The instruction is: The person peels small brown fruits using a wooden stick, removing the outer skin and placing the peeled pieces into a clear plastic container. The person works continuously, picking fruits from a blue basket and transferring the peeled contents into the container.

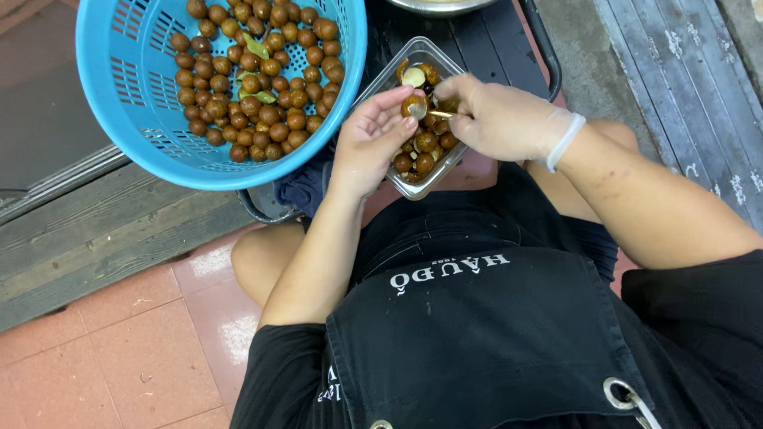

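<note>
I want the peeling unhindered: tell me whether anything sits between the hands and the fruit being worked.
Nothing visible does. The left hand grips the brown fruit directly, and the gloved right hand presses a small tool against it.

A dark surface (495, 47) is seen ahead of the knees. A metal bowl (449, 6) of pale peeled fruit is set on its far end, and a clear plastic tray (383, 84) of shells and seeds is placed nearer.
</note>
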